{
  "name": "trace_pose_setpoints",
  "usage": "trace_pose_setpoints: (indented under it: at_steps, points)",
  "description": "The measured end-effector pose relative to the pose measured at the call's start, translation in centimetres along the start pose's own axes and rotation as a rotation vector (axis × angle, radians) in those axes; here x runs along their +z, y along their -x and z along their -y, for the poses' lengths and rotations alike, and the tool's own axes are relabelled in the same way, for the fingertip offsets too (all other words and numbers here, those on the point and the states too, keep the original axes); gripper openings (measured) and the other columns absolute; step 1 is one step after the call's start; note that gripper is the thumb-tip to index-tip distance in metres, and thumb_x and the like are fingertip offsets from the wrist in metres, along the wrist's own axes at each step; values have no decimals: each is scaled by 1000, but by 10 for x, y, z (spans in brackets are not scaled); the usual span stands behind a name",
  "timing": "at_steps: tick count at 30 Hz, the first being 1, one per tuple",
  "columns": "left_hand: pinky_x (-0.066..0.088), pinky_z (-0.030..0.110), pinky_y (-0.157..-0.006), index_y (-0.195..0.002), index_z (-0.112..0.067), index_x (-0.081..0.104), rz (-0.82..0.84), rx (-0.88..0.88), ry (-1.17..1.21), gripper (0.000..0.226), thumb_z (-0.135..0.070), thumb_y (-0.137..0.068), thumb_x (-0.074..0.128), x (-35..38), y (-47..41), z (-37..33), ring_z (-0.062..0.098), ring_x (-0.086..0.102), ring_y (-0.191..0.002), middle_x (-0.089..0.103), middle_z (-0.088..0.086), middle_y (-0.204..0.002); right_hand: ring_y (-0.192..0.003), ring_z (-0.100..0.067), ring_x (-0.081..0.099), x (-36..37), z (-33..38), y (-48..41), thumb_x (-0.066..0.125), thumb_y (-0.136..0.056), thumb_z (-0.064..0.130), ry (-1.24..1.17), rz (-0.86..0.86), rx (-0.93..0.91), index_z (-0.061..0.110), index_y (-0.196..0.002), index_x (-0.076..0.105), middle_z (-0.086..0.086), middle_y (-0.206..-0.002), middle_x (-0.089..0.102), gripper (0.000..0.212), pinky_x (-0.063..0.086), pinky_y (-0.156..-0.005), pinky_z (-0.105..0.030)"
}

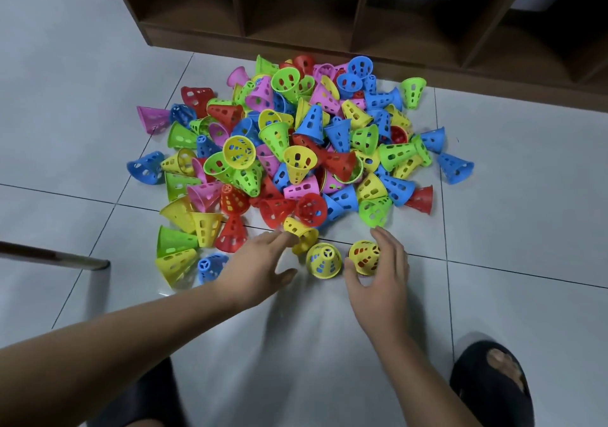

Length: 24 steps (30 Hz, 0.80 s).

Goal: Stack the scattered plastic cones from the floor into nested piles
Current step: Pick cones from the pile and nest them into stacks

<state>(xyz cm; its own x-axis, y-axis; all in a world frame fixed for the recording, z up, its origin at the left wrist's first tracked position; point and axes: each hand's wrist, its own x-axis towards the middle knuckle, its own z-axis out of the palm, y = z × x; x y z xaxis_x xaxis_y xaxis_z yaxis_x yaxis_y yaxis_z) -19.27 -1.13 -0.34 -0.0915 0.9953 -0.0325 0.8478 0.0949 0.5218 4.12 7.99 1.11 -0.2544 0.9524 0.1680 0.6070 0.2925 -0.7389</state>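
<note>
Right hand point(378, 278) cupped round a yellow cone point(363, 257) at lower center, left hand point(260, 268) spread open touching another yellow cone point(301, 234), big cone pile point(296, 150) above.

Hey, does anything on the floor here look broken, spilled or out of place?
Nothing looks broken. The cones lie in one jumbled heap on the tiled floor, most tipped over. Two yellow cones stand upright, blue and red showing through their holes.

Two hands point(378, 278), two slippers point(493, 390), uncounted cone heap point(296, 150)
</note>
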Motion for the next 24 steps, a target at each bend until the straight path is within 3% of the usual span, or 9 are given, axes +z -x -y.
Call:
trace_pose_setpoints:
  at_steps: [5,8,11,15,20,24]
  points:
    - [53,38,-80,-121,-23,64,-84,-121,-130,49,-38,-81,88,-24,32,33,26,63,-101,67,-3,-114,-135,-22,52,32,45,0,79,-86,18,67,97,-252,15,-136,63,0,-144,57,52,43,-111,-38]
    - [50,40,-77,-117,-26,62,-97,-214,-193,51,-41,-76,88,-33,52,57,27,60,-98,65,-5,-111,-129,-24,53,56,68,0,71,-90,24,168,223,-327,17,-136,63,1,-141,57,47,46,-107,-40]
    - [44,37,-71,-112,-27,61,-130,-292,-184,49,-40,-73,88,-33,69,77,28,59,-92,62,-4,-102,-123,-29,53,78,80,-9,68,-88,31,392,312,-280,16,-135,61,-3,-135,58,50,47,-103,-44]
    - [51,37,-71,-111,-25,65,-135,-380,-87,43,-42,-78,86,-30,84,84,27,63,-89,66,-2,-102,-116,-33,57,95,80,-31,65,-89,35,647,435,-190,16,-129,62,-8,-122,64,44,46,-99,-46]
    - [49,34,-70,-116,-26,62,-48,-439,49,47,-38,-77,87,-19,96,84,24,64,-90,63,-5,-110,-121,-31,58,106,82,-43,61,-96,46,769,546,-210,15,-131,57,-9,-130,61,47,47,-100,-43]
    - [54,35,-77,-123,-28,63,31,-455,91,52,-39,-77,85,-7,102,83,20,63,-98,56,-12,-111,-125,-31,54,117,86,-43,73,-92,46,791,551,-264,17,-135,51,-9,-135,54,57,46,-102,-41]
